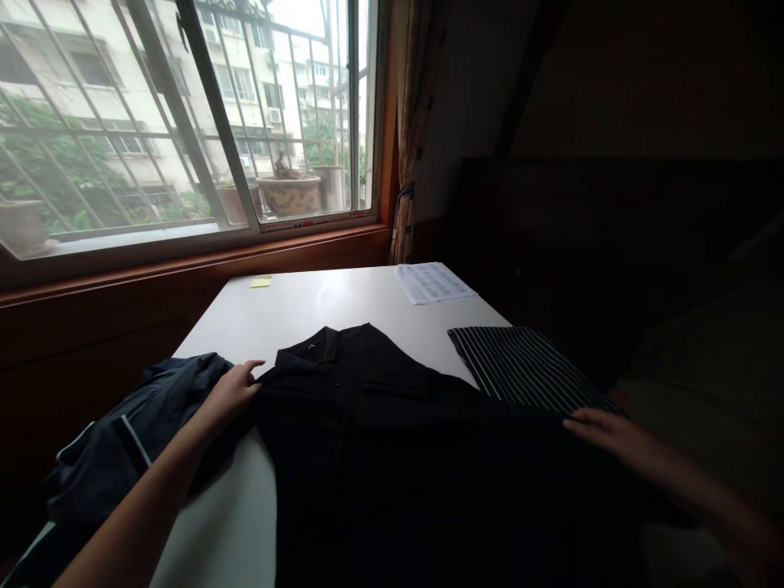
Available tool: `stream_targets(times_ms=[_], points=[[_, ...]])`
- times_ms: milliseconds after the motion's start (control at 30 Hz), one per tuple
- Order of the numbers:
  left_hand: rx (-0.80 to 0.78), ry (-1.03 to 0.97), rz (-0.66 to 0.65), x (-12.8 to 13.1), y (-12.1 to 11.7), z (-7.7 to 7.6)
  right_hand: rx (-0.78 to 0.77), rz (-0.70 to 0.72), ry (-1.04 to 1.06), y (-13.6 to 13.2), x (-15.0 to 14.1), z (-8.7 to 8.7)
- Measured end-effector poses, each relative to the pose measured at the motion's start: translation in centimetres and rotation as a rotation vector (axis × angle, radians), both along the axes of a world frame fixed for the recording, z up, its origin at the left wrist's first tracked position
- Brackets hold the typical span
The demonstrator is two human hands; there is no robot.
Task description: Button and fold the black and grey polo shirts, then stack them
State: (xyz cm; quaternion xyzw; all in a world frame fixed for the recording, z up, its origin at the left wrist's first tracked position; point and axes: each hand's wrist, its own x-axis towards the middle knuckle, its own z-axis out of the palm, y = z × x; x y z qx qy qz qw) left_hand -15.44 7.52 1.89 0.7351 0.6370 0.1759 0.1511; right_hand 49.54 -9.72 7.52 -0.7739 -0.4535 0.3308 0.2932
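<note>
A black collared shirt point(367, 425) lies spread over the white table point(343, 294), its collar toward the window. At the shirt's left shoulder, my left hand point(236, 392) has its fingers closed on the cloth, with the index finger sticking out. Far to the right, my right hand point(603, 431) pinches the edge of the shirt's outstretched sleeve. Beside my left forearm is a crumpled dark blue garment point(177, 396) with white piping. A black-and-white striped cloth point(520, 363) lies flat just beyond the right sleeve. Deep shadow hides the shirt's lower part.
Printed papers point(434, 282) rest at the table's far right corner, and a yellow sticky note point(260, 281) at its far left. Behind the table stand a barred window point(294, 114) and a tied curtain point(404, 204). The right side of the room is very dark.
</note>
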Motion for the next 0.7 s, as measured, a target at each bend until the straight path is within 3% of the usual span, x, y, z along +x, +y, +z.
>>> stream_targets(times_ms=[167, 333, 433, 567, 700], points=[[-0.052, -0.076, -0.029, -0.4, -4.6, 0.2, -0.024, 0.118, 0.159, 3.7, 2.2, 2.8], [-0.204, -0.073, -0.129, -1.0, -8.7, -0.1, -0.009, 0.153, 0.067, 5.9, 2.2, 6.3], [-0.205, -0.042, -0.227, -1.5, -9.8, -0.1, -0.025, 0.165, -0.002, 7.3, 1.7, 7.2], [-0.055, 0.089, -0.258, -0.5, -7.9, 1.0, -0.040, 0.198, 0.004, 8.5, 1.5, 6.2], [0.065, 0.159, -0.272, 2.8, -2.3, 1.7, -0.041, 0.263, 0.003, 7.7, 1.6, 4.5]])
